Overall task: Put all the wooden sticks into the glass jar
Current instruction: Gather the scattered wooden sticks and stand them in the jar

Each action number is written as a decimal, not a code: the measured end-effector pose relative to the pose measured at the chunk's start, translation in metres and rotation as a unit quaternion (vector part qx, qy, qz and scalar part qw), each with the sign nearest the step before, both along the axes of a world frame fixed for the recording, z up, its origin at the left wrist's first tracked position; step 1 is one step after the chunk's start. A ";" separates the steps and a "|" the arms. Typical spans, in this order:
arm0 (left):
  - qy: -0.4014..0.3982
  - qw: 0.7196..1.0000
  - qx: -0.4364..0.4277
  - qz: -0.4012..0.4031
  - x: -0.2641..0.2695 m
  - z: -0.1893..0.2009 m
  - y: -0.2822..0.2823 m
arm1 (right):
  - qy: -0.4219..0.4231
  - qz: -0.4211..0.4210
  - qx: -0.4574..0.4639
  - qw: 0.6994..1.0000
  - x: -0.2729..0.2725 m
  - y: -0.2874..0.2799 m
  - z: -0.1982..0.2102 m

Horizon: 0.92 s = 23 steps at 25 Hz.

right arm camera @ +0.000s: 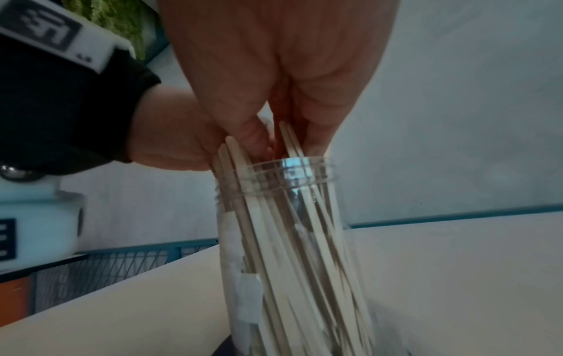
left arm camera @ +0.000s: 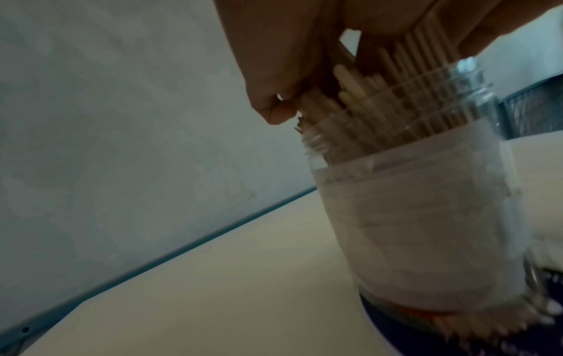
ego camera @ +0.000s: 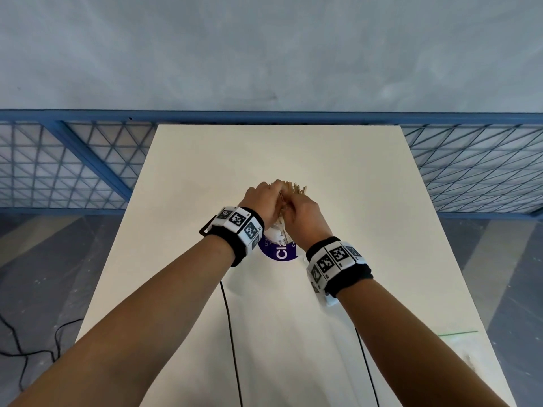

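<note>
Now your left hand (ego camera: pixel 261 198) and right hand (ego camera: pixel 302 215) both pinch the pale wooden sticks (right arm camera: pixel 292 240), standing upright directly below them in the clear glass jar (left arm camera: pixel 426 216).

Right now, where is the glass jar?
In the head view the glass jar stands mid-table, mostly hidden between the left hand and right hand, on a purple round label, with the wooden sticks inside.

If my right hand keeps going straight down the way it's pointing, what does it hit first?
Most likely the open rim of the glass jar: the right hand points down at it, fingers among the tops of the wooden sticks standing inside. Depth is hard to judge.
</note>
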<state>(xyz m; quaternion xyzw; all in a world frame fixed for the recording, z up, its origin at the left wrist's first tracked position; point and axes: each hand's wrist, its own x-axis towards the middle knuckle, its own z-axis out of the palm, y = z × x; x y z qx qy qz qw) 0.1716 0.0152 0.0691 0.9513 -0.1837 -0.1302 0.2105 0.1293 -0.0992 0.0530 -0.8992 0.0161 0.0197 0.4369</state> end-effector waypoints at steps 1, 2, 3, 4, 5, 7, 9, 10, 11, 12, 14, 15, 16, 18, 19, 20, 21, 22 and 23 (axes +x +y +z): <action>-0.009 0.998 0.064 -0.027 0.002 -0.002 0.001 | -0.023 -0.007 -0.002 1.000 -0.002 -0.001 -0.003; -0.021 0.995 0.081 -0.048 0.002 -0.005 0.004 | -0.051 -0.011 -0.005 0.999 -0.006 -0.001 -0.005; -0.031 0.996 0.056 -0.058 0.001 -0.007 0.008 | -0.083 -0.014 -0.010 0.996 -0.011 -0.001 -0.007; -0.047 0.998 -0.008 -0.047 -0.002 -0.009 0.013 | -0.116 -0.016 -0.018 0.993 -0.015 -0.002 -0.008; -0.070 0.994 -0.086 -0.016 -0.005 -0.012 0.018 | -0.143 -0.016 -0.033 0.989 -0.019 -0.002 -0.009; -0.081 0.980 -0.177 0.037 -0.014 -0.018 0.025 | -0.124 -0.006 -0.067 0.990 -0.018 -0.006 -0.011; -0.039 0.978 -0.198 0.047 -0.017 -0.024 0.026 | -0.024 0.020 -0.083 0.996 -0.010 -0.010 -0.012; -0.026 0.977 -0.206 0.051 -0.016 -0.025 0.025 | 0.009 0.040 -0.083 0.996 -0.006 -0.012 -0.012; -0.026 0.975 -0.213 0.056 -0.013 -0.024 0.023 | 0.018 0.061 -0.085 0.994 -0.003 -0.013 -0.012; -0.034 0.973 -0.221 0.064 -0.009 -0.022 0.022 | 0.015 0.080 -0.086 0.993 0.001 -0.015 -0.010; -0.041 0.965 -0.244 0.080 0.001 -0.016 0.018 | 0.003 0.102 -0.084 0.991 0.005 -0.016 -0.004; -0.035 0.964 -0.249 0.083 0.006 -0.014 0.018 | 0.005 0.101 -0.085 0.991 0.008 -0.017 -0.002; -0.025 0.965 -0.247 0.082 0.010 -0.013 0.017 | 0.007 0.094 -0.090 0.992 0.010 -0.018 -0.001; -0.008 0.972 -0.227 0.064 0.016 -0.013 0.017 | 0.012 0.083 -0.108 0.991 0.017 -0.021 0.000; -0.006 0.976 -0.212 0.050 0.018 -0.013 0.017 | 0.017 0.084 -0.108 0.990 0.021 -0.022 0.000; -0.010 0.979 -0.198 0.037 0.018 -0.013 0.018 | 0.023 0.089 -0.099 0.991 0.026 -0.023 0.000; -0.015 0.983 -0.183 0.025 0.019 -0.013 0.020 | 0.025 0.093 -0.087 0.992 0.031 -0.023 -0.001; -0.022 0.985 -0.171 0.014 0.021 -0.015 0.023 | 0.018 0.093 -0.075 0.993 0.036 -0.024 -0.002; -0.029 0.987 -0.160 0.009 0.021 -0.016 0.026 | 0.005 0.085 -0.064 0.994 0.040 -0.024 -0.004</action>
